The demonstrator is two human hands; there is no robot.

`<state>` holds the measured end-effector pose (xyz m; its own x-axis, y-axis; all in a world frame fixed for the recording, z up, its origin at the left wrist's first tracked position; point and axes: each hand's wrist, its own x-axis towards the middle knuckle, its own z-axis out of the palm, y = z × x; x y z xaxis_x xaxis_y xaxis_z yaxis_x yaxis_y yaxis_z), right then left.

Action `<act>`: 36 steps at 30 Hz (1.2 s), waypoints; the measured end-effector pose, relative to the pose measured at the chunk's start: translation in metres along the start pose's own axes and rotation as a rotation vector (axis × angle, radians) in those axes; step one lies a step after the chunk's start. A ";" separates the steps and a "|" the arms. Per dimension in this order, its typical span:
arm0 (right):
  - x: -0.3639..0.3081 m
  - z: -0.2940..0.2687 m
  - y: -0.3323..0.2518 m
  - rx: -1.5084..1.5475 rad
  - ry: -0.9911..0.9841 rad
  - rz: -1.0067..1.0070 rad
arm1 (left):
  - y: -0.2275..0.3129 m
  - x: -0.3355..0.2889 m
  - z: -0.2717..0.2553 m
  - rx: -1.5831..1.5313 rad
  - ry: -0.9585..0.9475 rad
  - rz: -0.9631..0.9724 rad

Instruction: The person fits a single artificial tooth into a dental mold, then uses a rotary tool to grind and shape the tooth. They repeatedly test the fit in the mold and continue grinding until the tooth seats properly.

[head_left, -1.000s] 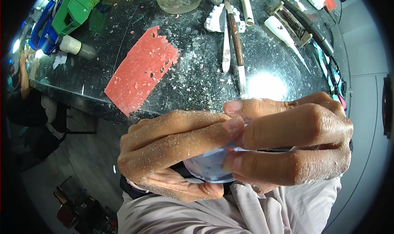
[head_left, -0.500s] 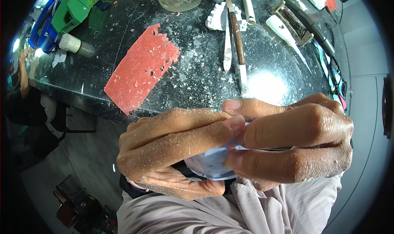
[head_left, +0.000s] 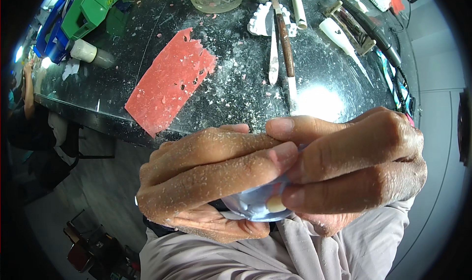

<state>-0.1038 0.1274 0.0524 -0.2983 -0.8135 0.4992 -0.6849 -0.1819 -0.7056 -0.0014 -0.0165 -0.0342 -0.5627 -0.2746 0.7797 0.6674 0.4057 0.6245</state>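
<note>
1. I am holding a small pale-blue rounded piece (head_left: pixel 253 204), pinched shut between both hands, below the counter's near edge (head_left: pixel 113 130).
2. The left hand (head_left: pixel 206 181) is cupping beneath; the right hand (head_left: pixel 354 167) is closing fingertips on its right rim.
3. A red wax sheet (head_left: pixel 169 81) and knives (head_left: pixel 285 49) are lying on the counter beyond.

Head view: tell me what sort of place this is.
Probably a dental laboratory workbench: a white tooth cast and a red wax sheet lie on the dusty black counter, with hand tools beside them.
</note>
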 end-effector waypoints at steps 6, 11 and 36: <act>-0.009 0.019 0.003 0.075 0.214 0.057 | -0.003 -0.003 0.003 0.004 0.008 0.008; 0.002 0.021 0.017 0.036 0.111 -0.142 | 0.000 -0.013 -0.005 0.049 0.029 -0.004; -0.006 0.012 0.021 -0.105 0.170 -0.266 | 0.000 -0.002 0.004 0.010 0.033 0.039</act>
<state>-0.1084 0.1219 0.0284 -0.2006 -0.6398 0.7418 -0.8160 -0.3099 -0.4880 -0.0022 -0.0124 -0.0360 -0.5200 -0.2869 0.8045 0.6833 0.4255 0.5934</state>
